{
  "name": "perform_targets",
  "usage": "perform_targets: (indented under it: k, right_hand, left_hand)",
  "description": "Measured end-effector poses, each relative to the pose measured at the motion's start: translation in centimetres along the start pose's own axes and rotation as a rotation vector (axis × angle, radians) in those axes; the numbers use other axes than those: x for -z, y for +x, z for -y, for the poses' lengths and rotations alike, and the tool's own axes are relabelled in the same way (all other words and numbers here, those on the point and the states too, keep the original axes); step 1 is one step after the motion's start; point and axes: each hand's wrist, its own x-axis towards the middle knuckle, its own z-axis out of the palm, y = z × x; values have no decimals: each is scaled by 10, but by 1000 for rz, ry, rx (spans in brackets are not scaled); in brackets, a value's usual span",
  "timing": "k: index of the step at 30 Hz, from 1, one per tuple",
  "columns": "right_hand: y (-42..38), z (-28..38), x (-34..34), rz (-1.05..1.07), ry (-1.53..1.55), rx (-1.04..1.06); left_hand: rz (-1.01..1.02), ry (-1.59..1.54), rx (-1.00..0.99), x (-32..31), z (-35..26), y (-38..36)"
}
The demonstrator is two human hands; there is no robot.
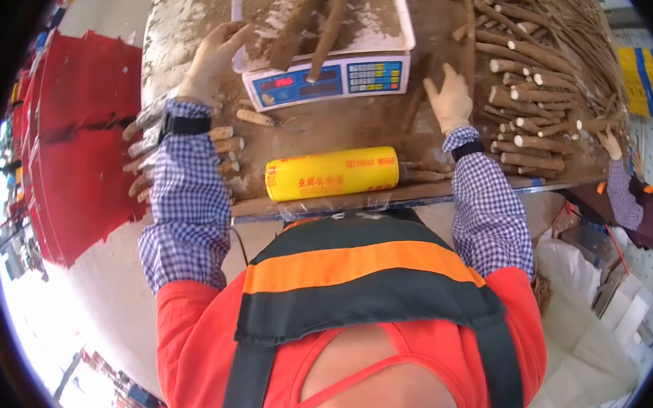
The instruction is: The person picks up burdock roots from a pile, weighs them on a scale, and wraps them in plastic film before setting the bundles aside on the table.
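A white digital scale (330,80) with a lit red display stands on the table. Its white tray (406,19) holds two long brown yams (333,28) lying aslant, one reaching out over the front rim. At the tray's left rim is my left hand (213,60), fingers stretched toward the corner. My right hand (451,100) is right of the scale, fingers apart and holding nothing, close to a long yam (470,42) lying lengthwise. In front of the scale lies a yellow roll of plastic wrap (332,174). A short yam piece (255,118) rests between them.
A large pile of yams (532,79) with pale cut ends covers the table's right side. Wrapped yam bundles (144,148) lie under my left forearm. Red crates (83,144) stand at the left. At the far right, another person's hand (611,144) touches the pile.
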Motion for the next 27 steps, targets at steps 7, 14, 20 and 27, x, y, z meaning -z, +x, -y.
perform_targets:
  k: [7, 14, 20, 27]
  right_hand:
    - [5, 9, 5, 107, 673, -80]
    - [84, 132, 31, 232, 447, 226]
    - [102, 117, 56, 116, 456, 146]
    - [71, 66, 54, 233, 629, 85]
  left_hand:
    - [-1, -86, 44, 6, -19, -12]
    - [-51, -56, 61, -12, -18, -26]
    - [-94, -93, 170, 7, -41, -41]
    - [-66, 28, -103, 22, 4, 7]
